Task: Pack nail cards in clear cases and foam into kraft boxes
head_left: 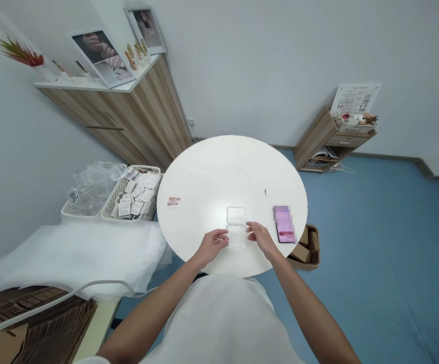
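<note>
A clear plastic box [236, 236] lies on the white round table [204, 167] near its front edge, its hinged lid [236, 215] swung back away from me. My left hand [212, 245] holds the left side of the box, thumb and fingers bent at its edge. At the right side, near the hinge, the fingers of my right hand [260, 237] grip the other edge. Nothing shows inside the transparent box. To the left on the table lies a small card with rows of brownish-pink oval pieces [174, 202]. A phone [285, 225] with a blurred pink screen rests right of my right hand.
Left of the table stand a white basket of small cards [138, 194] and a bin of clear plastic packaging [90, 189]. A small dark piece [265, 192] lies on the tabletop. A carton of brown boxes [305, 247] is on the floor at right. Wooden cabinets [158, 111] line the wall.
</note>
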`<state>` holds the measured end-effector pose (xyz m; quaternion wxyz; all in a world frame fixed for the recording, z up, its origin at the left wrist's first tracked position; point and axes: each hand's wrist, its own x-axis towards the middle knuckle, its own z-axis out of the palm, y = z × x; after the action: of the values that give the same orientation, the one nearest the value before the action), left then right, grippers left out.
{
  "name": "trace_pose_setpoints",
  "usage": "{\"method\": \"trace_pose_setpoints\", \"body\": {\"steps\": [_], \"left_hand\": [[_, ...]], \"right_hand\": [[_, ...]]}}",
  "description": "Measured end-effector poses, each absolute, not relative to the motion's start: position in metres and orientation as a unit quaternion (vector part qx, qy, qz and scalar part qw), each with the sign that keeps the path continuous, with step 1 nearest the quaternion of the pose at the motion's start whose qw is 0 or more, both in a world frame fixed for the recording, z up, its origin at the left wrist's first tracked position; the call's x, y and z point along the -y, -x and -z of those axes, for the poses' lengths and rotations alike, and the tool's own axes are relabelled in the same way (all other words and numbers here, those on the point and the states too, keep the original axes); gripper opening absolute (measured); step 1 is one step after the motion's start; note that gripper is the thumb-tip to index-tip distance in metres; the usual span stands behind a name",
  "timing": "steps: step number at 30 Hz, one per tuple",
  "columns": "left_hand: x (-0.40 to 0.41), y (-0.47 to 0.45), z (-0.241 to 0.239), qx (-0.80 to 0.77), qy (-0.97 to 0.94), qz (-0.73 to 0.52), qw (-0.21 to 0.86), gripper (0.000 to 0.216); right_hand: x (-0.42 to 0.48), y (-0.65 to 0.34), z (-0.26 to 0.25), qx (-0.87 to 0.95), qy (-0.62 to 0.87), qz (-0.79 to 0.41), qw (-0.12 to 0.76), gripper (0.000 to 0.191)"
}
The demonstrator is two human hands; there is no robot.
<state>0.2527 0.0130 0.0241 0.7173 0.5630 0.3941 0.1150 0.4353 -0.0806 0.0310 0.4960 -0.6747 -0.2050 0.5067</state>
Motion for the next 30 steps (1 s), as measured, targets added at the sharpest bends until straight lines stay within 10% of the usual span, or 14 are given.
{"method": "trace_pose_setpoints", "body": {"steps": [30], "left_hand": [[-0.031,-0.259,0.061,-0.507,-0.623,-0.081,0.589,0.03]], "right_hand": [[0.069,-0.39,0.039,0.21,0.776,-0.458,0.38,0.059]]}}
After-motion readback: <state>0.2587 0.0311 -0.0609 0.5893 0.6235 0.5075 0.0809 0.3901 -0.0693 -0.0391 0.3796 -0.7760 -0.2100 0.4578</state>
